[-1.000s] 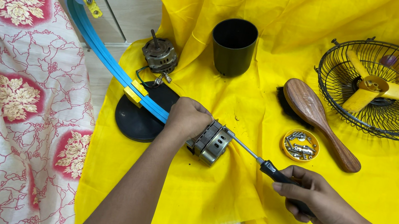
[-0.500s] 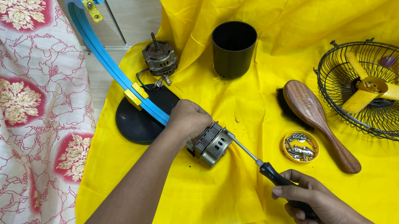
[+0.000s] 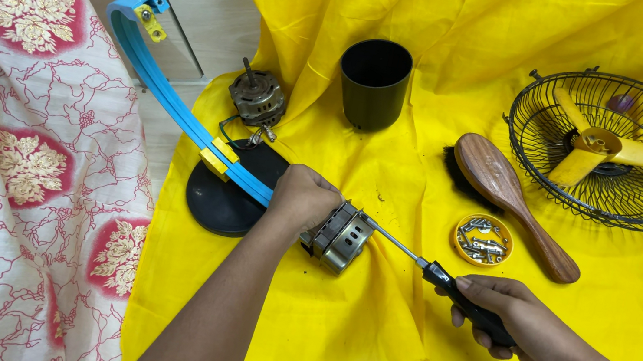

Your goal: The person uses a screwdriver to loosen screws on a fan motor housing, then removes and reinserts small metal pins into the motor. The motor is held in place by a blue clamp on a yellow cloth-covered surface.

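Yellow cloth (image 3: 366,329) drapes the work surface, with a pink-and-white floral fabric (image 3: 6,169) hanging at nine o'clock. Near the centre, the left hand (image 3: 303,197) is clenched over the top of a round metal motor housing with a laminated core (image 3: 342,237), pinning it to the cloth. The right hand (image 3: 521,320), at four o'clock from the housing, grips the black handle of a slim screwdriver (image 3: 445,280), whose shaft runs up to the housing's side.

The tip could slip off whatever it bears on, since the shaft comes in at a shallow slant; it might then jab toward the left fingers, which sit just beside the contact point. The housing may also slide or roll, as loose cloth gives little grip.

Touching the left wrist at ten o'clock, a curved blue plastic arm with yellow clips (image 3: 177,102) rises from a black round base (image 3: 226,195) and crowds that side. Beyond lie a small bare motor with a shaft (image 3: 257,97), a black cylindrical cup (image 3: 374,82), a brown wooden brush (image 3: 512,201), a small yellow lid holding screws (image 3: 482,239), and a black wire fan guard with yellow blades (image 3: 618,149), all well apart.
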